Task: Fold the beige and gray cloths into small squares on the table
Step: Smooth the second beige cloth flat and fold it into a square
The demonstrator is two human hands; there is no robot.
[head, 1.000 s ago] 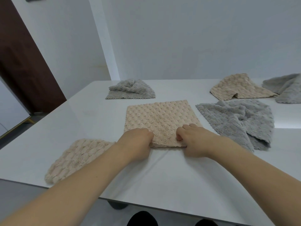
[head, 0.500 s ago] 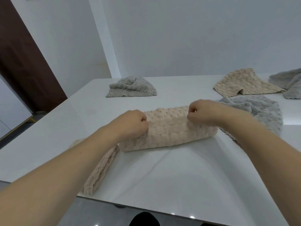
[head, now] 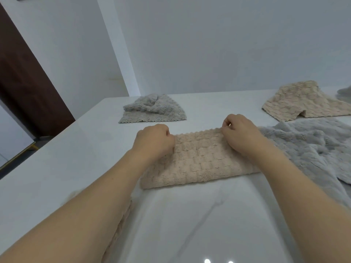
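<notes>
- A nubbly beige cloth [head: 199,160], folded into a long rectangle, lies mid-frame on the glossy white table [head: 180,224].
- Left hand [head: 153,143] and right hand [head: 239,133] each have their grip clamped on its far scalloped edge, fingers curled.
- A fluffy gray cloth [head: 311,149] lies rumpled at right, touching it.
- A crumpled gray cloth [head: 153,111] sits upper centre; another beige cloth [head: 303,103] upper right.

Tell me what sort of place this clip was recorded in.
Probably a plain indoor room set up for folding practice, not a lived-in home: a bare white table against blank white walls, a dark brown door at the left, and several small cloths, like the gray cloth, spread out.
</notes>
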